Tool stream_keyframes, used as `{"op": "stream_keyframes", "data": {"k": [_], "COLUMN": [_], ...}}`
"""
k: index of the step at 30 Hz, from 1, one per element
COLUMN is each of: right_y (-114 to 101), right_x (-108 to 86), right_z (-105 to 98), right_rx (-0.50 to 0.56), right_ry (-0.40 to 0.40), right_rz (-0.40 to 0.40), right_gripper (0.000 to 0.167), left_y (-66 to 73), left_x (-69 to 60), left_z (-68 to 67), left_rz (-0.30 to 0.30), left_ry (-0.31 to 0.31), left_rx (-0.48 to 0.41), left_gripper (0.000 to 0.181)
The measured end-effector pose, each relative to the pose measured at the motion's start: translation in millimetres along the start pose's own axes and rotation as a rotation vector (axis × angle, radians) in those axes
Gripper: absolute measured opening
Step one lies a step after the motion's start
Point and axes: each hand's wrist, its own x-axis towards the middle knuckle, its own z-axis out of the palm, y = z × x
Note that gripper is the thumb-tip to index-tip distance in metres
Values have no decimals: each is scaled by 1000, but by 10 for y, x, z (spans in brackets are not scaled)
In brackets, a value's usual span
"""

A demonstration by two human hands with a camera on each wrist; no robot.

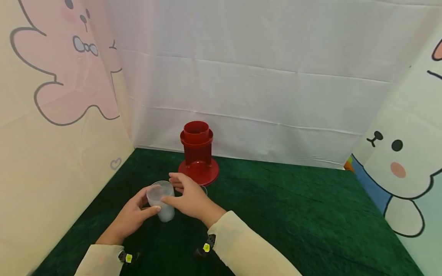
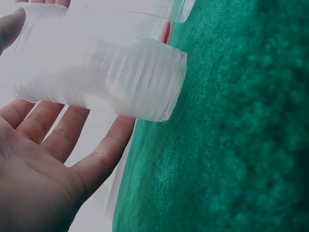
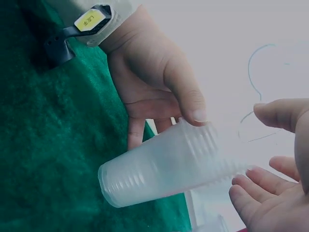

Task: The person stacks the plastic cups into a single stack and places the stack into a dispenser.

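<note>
Gripping: left fingers [image 2: 104, 154] round stacked cups [image 1: 166, 212] | right fingers [image 3: 268, 181] straightened by rim [image 1: 158, 182] | green cloth [image 1: 293, 211] spreads rightward

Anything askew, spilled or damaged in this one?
Nothing stands out. The red plastic holder stands upright, the stacked clear plastic cups in the left hand look intact, and no spill shows on the green cloth. The clear cup behind the right hand is mostly hidden, so I can't judge it.

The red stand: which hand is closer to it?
Right. The right hand is just in front of the red stand. The left hand is farther from it, towards the person and further left, holding the cups.
</note>
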Motion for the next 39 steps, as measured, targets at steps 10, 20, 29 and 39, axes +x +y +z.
{"op": "stream_keyframes", "data": {"k": [10, 20, 29, 39], "right_y": [37, 179, 284, 393], "right_x": [-301, -474, -456, -398], "right_z": [-305, -544, -563, -470], "right_rx": [113, 140, 223, 209], "right_ry": [33, 125, 212, 248], "right_rz": [-80, -134, -169, -150], "right_gripper": [64, 63, 63, 66], "left_y": [20, 24, 28, 27], "left_x": [11, 2, 4, -1], "left_z": [14, -1, -29, -12], "left_rz": [-10, -19, -25, -16], "left_ry": [7, 5, 13, 13], "left_rx": [10, 3, 9, -6], "left_gripper": [63, 64, 64, 63]}}
